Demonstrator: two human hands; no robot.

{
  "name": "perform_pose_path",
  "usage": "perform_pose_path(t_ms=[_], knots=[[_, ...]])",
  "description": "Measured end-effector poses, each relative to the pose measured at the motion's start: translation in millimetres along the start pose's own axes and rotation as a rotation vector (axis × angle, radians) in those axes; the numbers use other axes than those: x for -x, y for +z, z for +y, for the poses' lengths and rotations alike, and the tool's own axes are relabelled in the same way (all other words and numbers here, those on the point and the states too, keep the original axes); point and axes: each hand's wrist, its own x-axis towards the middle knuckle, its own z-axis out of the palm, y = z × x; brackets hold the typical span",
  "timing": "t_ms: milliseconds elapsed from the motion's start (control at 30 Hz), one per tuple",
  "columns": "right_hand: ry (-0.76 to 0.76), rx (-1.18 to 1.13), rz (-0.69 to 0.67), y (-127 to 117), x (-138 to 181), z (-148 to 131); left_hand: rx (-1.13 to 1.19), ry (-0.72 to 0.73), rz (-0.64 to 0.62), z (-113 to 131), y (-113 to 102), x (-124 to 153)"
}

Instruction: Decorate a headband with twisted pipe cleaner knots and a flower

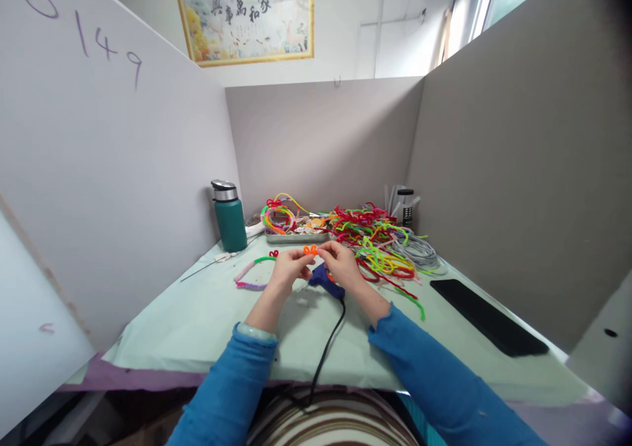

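Observation:
Between my two hands, above the table, is a small orange pipe cleaner bow point(311, 250) bent into loops. My left hand point(290, 266) pinches its left side, and my right hand point(338, 260) pinches its right side. Under my hands lies a dark blue glue gun point(326, 281), its black cord running toward me over the table's front edge. Left of my left hand, a ring of joined coloured pipe cleaners point(251, 287) lies on the cloth, partly hidden by that hand. A small red bow point(274, 254) sits at its top.
A green bottle point(230, 219) stands at the back left. Behind my hands are a metal tray point(296, 238) of small pieces and a tangled heap of pipe cleaners point(363, 225). A black flat object point(486, 316) lies at right. Partition walls point(326, 143) enclose the table.

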Motion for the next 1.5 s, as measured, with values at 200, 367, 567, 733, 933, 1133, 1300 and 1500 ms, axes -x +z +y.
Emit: perform_pose_path(t_ms=[200,367,567,733,933,1133,1300,1500], knots=[[-0.035,0.001,-0.017,0,1,0,-0.045,0.0,-0.003,1,0,1],[-0.051,0.033,-0.028,1,1,-1,-0.062,0.005,0.007,3,2,3],[0.021,0.024,-0.03,4,2,-4,-0.006,0.041,0.024,1,4,1],[0.134,-0.103,-0.17,3,1,-9,0.051,0.026,0.013,-1,2,1],[0.228,-0.25,-0.188,2,2,-16,0.066,0.006,0.011,-1,-1,0],[0.281,-0.448,-0.211,3,1,-7,0.072,-0.024,-0.004,1,2,1],[0.234,-0.423,-0.234,1,1,-8,0.112,-0.041,-0.019,0,1,1],[0.19,-0.306,-0.223,1,3,-14,0.021,-0.033,-0.015,-1,1,0]])
